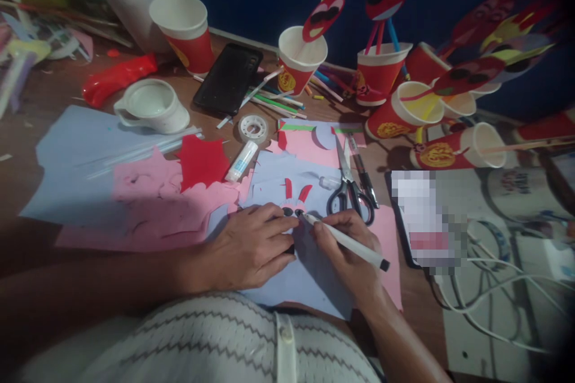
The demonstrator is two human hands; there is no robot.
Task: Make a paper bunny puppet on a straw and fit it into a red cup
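Observation:
My left hand (251, 245) lies with its fingers stretched over light blue paper (309, 296), pressing near a small cutout (294, 204) with red ear-like strips and black eye shapes. My fingers hide part of that cutout. In my right hand (350, 242) is a white marker (350, 241) with a black end, its tip touching the cutout by one black eye. Black-handled scissors (350, 191) lie just beyond my right hand, beside a pen (366, 176). A glue stick (242, 160) and a tape roll (253, 128) rest beyond my left hand.
Red paper cups (294, 69), several bearing red faces on straws, stand along the back and right. A black phone (229, 78), a white mug (153, 105) and red paper (204, 161) are at left. Another phone (422, 221) and white cables (489, 305) lie at right.

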